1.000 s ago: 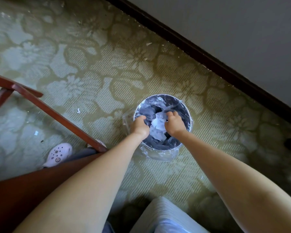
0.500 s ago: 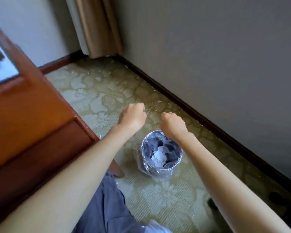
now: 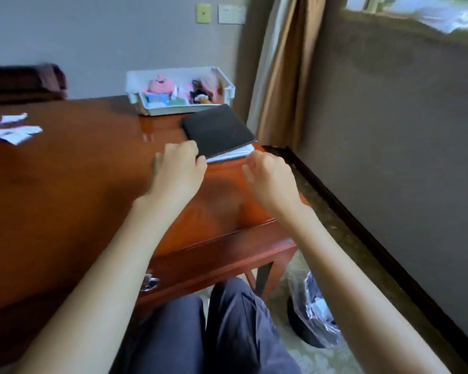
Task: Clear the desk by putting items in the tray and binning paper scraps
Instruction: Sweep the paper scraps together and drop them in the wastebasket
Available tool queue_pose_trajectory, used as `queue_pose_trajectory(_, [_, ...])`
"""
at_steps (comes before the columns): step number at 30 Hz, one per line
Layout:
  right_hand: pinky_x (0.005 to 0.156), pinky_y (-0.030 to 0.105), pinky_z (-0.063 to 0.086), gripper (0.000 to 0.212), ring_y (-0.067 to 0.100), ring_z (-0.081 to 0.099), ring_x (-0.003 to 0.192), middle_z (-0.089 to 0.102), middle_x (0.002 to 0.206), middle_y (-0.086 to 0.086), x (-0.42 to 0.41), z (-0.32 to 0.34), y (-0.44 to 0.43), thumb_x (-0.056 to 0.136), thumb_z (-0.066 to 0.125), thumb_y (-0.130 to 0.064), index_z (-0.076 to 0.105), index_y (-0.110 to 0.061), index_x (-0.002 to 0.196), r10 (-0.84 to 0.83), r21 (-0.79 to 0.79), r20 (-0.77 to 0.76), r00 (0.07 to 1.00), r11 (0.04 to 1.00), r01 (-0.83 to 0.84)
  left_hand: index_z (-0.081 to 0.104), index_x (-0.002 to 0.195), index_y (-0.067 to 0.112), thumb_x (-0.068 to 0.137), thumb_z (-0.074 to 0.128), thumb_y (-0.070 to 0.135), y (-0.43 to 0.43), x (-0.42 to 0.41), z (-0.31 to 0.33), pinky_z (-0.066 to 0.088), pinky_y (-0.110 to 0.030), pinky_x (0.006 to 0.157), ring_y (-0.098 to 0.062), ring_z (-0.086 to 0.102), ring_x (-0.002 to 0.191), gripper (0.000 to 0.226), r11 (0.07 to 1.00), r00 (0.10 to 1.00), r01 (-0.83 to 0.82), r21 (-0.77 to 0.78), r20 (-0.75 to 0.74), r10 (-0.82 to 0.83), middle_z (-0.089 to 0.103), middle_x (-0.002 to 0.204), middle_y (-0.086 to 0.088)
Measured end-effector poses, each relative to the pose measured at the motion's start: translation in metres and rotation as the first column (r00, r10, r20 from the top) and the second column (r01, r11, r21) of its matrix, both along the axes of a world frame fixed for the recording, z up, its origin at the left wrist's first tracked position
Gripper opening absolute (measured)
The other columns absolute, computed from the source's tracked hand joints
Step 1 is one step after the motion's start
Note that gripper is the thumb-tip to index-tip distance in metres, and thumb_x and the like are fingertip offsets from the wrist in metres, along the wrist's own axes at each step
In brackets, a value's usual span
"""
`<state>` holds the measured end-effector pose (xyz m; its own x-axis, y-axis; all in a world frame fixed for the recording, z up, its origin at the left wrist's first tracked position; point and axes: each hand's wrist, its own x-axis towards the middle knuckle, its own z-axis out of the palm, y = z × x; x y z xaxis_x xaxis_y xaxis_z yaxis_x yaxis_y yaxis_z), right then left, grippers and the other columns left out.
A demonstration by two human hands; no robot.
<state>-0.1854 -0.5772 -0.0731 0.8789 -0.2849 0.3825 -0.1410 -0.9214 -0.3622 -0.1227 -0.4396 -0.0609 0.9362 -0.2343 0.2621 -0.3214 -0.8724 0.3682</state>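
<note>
Loosely curled, seemingly empty, left hand (image 3: 177, 171) and right hand (image 3: 270, 175) hovered above glossy red-brown wooden table (image 3: 79, 184); torn white paper scraps (image 3: 11, 129) lay leftward.

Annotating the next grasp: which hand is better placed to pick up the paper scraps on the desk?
Left, probably. The paper scraps lie far left on the desk; the left hand is nearer that side and holds nothing. The right hand hovers near the right edge, farther away.
</note>
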Motion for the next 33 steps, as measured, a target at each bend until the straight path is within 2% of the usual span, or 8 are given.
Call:
queue_pose_trajectory(4, [0.073, 0.033, 0.042, 0.023, 0.037, 0.058, 0.097, 0.064, 0.103, 0.017, 0.055, 0.003, 0.074, 0.093, 0.044, -0.016, 0.06, -0.002, 0.103, 0.194, 0.069, -0.085, 0.977, 0.98, -0.188, 0.061, 0.111, 0.013, 0.097, 0.045, 0.028, 0.077, 0.029, 0.009, 0.051, -0.041, 0.088, -0.034, 0.06, 0.105, 0.026, 0.989, 0.988, -0.141, -0.053, -0.076, 0.137, 0.065, 0.113, -0.014])
queue_pose_trajectory(8, [0.074, 0.033, 0.046, 0.024, 0.035, 0.06, 0.095, 0.064, 0.105, 0.016, 0.101, 0.023, 0.135, 0.093, 0.044, -0.016, 0.059, -0.003, 0.107, 0.328, 0.112, -0.271, 0.905, 0.945, -0.308, 0.058, 0.12, 0.011, 0.099, 0.042, 0.025, 0.139, 0.048, 0.038, 0.052, -0.032, 0.084, -0.025, 0.061, 0.107, 0.03, 0.966, 0.951, -0.258, -0.026, -0.181, 0.249, 0.063, 0.118, -0.009])
queue_pose_trajectory(12, [0.08, 0.042, 0.049, 0.024, 0.043, 0.06, 0.098, 0.062, 0.109, 0.023, 0.12, 0.07, 0.186, 0.092, 0.043, -0.012, 0.058, 0.0, 0.106, 0.431, 0.17, -0.521, 0.737, 0.898, -0.405, 0.058, 0.122, 0.01, 0.099, 0.042, 0.022, 0.194, 0.047, 0.077, 0.051, -0.03, 0.087, -0.024, 0.06, 0.11, 0.031, 0.922, 0.861, -0.387, 0.004, -0.355, 0.363, 0.063, 0.122, -0.009])
queue_pose_trajectory(17, [0.087, 0.038, 0.05, 0.026, 0.036, 0.059, 0.112, 0.056, 0.128, 0.022, 0.127, 0.107, 0.244, 0.094, 0.043, -0.011, 0.057, -0.003, 0.115, 0.502, 0.18, -0.666, 0.552, 0.826, -0.534, 0.052, 0.13, 0.012, 0.098, 0.043, 0.024, 0.263, 0.024, 0.112, 0.045, -0.033, 0.1, -0.023, 0.053, 0.122, 0.035, 0.819, 0.724, -0.571, 0.064, -0.431, 0.538, 0.056, 0.133, -0.008])
queue_pose_trajectory(21, [0.105, 0.04, 0.039, 0.039, 0.033, 0.046, 0.128, 0.04, 0.144, 0.014, 0.132, 0.094, 0.314, 0.097, 0.039, -0.021, 0.043, -0.01, 0.134, 0.564, 0.208, -0.719, 0.405, 0.731, -0.65, 0.046, 0.135, 0.013, 0.097, 0.045, 0.027, 0.331, 0.015, 0.104, 0.024, -0.044, 0.117, -0.023, 0.041, 0.134, 0.04, 0.746, 0.63, -0.642, 0.176, -0.432, 0.645, 0.05, 0.14, -0.007])
queue_pose_trajectory(25, [0.118, 0.046, 0.02, 0.053, 0.03, 0.012, 0.146, 0.001, 0.159, 0.01, 0.129, 0.077, 0.398, 0.098, 0.039, -0.026, 0.022, -0.016, 0.146, 0.623, 0.255, -0.732, 0.276, 0.627, -0.737, 0.035, 0.142, 0.013, 0.098, 0.042, 0.028, 0.413, 0.006, 0.084, 0.011, -0.049, 0.118, -0.026, 0.022, 0.144, 0.047, 0.682, 0.52, -0.668, 0.299, -0.468, 0.715, 0.033, 0.151, -0.01])
queue_pose_trajectory(29, [0.119, 0.046, 0.008, 0.061, 0.026, -0.007, 0.147, -0.012, 0.159, 0.005, 0.133, 0.059, 0.491, 0.098, 0.038, -0.033, 0.007, -0.023, 0.15, 0.688, 0.236, -0.677, 0.262, 0.54, -0.808, 0.012, 0.149, 0.015, 0.099, 0.036, 0.034, 0.497, 0.007, 0.058, 0.007, -0.048, 0.118, -0.03, 0.0, 0.147, 0.059, 0.607, 0.421, -0.693, 0.39, -0.465, 0.779, 0.003, 0.159, -0.012])
queue_pose_trajectory(33, [0.119, 0.051, 0.004, 0.064, 0.028, -0.016, 0.146, -0.021, 0.157, 0.003, 0.14, 0.033, 0.587, 0.098, 0.034, -0.042, -0.002, -0.028, 0.149, 0.691, 0.186, -0.672, 0.264, 0.504, -0.844, 0.0, 0.15, 0.018, 0.099, 0.033, 0.039, 0.58, 0.011, 0.03, 0.004, -0.049, 0.118, -0.03, -0.006, 0.147, 0.064, 0.58, 0.417, -0.7, 0.417, -0.421, 0.806, -0.009, 0.159, -0.01])
